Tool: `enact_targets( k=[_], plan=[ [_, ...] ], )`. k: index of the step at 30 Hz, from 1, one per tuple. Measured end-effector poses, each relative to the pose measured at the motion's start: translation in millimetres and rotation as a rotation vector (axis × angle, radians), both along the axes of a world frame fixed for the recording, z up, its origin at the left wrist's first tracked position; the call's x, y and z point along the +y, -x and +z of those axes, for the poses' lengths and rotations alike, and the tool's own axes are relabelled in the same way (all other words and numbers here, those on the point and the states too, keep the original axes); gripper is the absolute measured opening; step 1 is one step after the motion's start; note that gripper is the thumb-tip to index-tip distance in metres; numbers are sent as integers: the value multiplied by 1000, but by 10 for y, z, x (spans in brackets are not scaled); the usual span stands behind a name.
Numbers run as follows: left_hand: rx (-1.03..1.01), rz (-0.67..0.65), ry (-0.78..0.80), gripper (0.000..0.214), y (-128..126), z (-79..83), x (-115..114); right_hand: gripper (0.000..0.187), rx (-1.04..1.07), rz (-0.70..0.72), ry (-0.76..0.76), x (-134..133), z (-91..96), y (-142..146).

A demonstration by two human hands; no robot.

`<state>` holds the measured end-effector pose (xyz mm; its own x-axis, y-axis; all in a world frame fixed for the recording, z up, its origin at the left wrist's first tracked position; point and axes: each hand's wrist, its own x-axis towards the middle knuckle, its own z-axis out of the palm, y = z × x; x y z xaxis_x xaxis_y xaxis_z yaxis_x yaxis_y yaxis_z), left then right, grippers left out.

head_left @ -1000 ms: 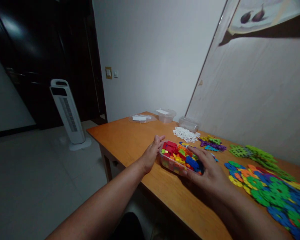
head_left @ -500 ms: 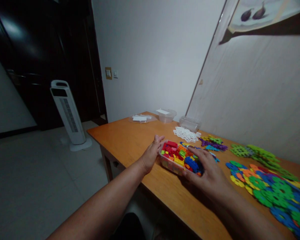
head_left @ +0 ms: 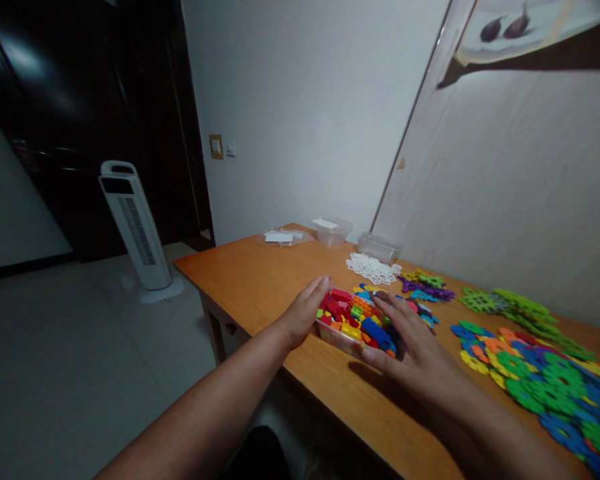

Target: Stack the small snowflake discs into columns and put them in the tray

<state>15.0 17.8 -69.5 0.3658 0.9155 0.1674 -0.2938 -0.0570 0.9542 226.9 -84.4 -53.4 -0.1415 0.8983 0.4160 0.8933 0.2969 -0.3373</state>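
A clear plastic box [head_left: 337, 339] full of small building bricks [head_left: 351, 317] in red, yellow, orange and blue is held between both hands near the table's front edge. My left hand [head_left: 304, 312] presses on its left end, with the thumb up by the rim. Around the right end curves my right hand [head_left: 411, 339], thumb on the near side and fingers over the far side. The box leans toward me, and a shadow lies below its right end. Just behind it are small colourful pieces [head_left: 364, 291], partly hidden by the right hand.
Notched discs [head_left: 525, 373] cover the wooden table's [head_left: 250, 273] right side. Green [head_left: 525, 310], purple [head_left: 430, 289] and white [head_left: 373, 268] pieces lie farther back. Near the wall stand a clear tub [head_left: 333, 233], a clear container [head_left: 379, 247] and lids [head_left: 280, 237]. A tower heater [head_left: 140, 227] stands left.
The box has shifted slightly left and tipped more toward me. My left hand's thumb has come down against the box, and more pieces show behind it.
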Motion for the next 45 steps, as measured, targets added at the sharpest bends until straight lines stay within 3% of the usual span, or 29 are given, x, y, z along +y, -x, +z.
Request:
enact_targets(
  k=[5, 11, 19, 22, 28, 38, 45],
  plan=[
    [14, -4, -13, 60, 6, 37, -28, 53, -5, 114, -22, -58, 81, 12],
    [23, -38, 11, 54, 3, 52, -40, 55, -123, 119, 38, -50, 65, 65],
    [32, -98, 98, 52, -24, 14, 5, 53, -126, 89, 33, -24, 79, 45],
    [34, -101, 142, 57, -36, 36, -2, 51, -101, 56, -10, -18, 101, 42],
    [29, -106, 164, 65, -47, 44, 10, 40, -145, 118, 32, -21, 132, 58],
    [34, -125, 126, 62, -33, 30, 5, 39, -69, 148, 19, 41, 68, 85],
    [28, -164, 110, 58, -40, 35, -10, 44, 190, -7, -90, 70, 86, -149]
  ],
)
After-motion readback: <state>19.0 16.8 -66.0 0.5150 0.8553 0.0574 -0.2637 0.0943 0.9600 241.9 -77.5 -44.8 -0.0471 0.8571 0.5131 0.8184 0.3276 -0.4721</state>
